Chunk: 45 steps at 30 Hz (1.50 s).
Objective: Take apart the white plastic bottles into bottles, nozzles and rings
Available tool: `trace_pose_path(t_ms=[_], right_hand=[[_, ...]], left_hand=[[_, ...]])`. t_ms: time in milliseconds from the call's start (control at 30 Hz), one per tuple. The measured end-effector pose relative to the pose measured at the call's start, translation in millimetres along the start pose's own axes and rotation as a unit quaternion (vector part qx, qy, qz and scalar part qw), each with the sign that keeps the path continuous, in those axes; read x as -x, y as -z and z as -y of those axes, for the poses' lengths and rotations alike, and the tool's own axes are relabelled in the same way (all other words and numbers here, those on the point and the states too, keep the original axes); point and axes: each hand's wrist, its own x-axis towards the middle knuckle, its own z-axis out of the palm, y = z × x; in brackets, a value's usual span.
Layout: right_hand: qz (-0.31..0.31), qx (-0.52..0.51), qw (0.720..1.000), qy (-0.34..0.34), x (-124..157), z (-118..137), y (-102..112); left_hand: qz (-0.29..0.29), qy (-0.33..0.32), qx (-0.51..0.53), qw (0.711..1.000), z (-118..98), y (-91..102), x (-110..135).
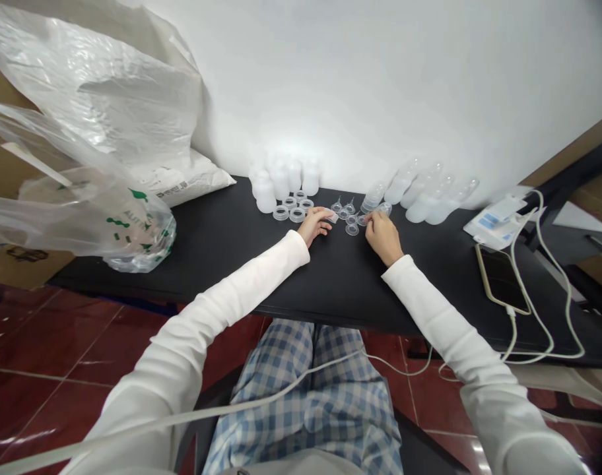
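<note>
Home or workroom, can't be told | desk (340, 284) set by white wall (380, 86) | red tiles (48, 415) laid | phone (501, 277) plugged in

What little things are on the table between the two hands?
A cluster of small, clear, nipple-shaped pieces lies on the black table between the left hand and the right hand; the head view shows this.

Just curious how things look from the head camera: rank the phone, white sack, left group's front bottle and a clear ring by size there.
Largest to smallest:
1. White sack
2. Phone
3. Left group's front bottle
4. Clear ring
</note>
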Motion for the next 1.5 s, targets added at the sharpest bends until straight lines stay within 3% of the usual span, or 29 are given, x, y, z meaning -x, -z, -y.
trace_pose_path(t_ms=[233, 367, 533, 633, 733, 867, 1067, 1300, 1500], right_hand=[[-0.025, -0.02, 0.998, 0.045, 1, -4, -9], [-0.001, -0.005, 0.998, 0.066, 2, -3, -11], [-0.01, -0.001, 0.999, 0.048, 1, 3, -4], [-0.034, -0.045, 0.995, 0.086, 1, 9, 2], [-0.007, -0.047, 0.992, 0.115, 2, 14, 5], [0.01, -0.044, 0.995, 0.093, 3, 14, 1], [-0.03, -0.087, 0.992, 0.084, -1, 7, -1], [-0.053, -0.017, 0.997, 0.061, -2, 3, 8], [-0.04, 0.041, 0.995, 0.086, -3, -5, 4]], left_hand=[[-0.001, 0.005, 0.001, 1.0, -1, -1.1, 1], [-0.006, 0.006, 0.002, 1.0, -2, -1.9, 2], [-0.003, 0.008, -0.002, 1.0, -2, -2.1, 3], [-0.003, 0.007, -0.004, 1.0, -2, -2.2, 3], [-0.001, 0.003, -0.006, 1.0, -2, -2.4, 2], [-0.001, 0.004, -0.009, 1.0, -1, -2.1, 1], [0.0, 0.001, -0.006, 1.0, 0, -0.9, 0], [-0.002, 0.003, -0.009, 1.0, 0, -1.6, 1], [-0.005, 0.008, -0.012, 1.0, -1, -2.3, 1]])
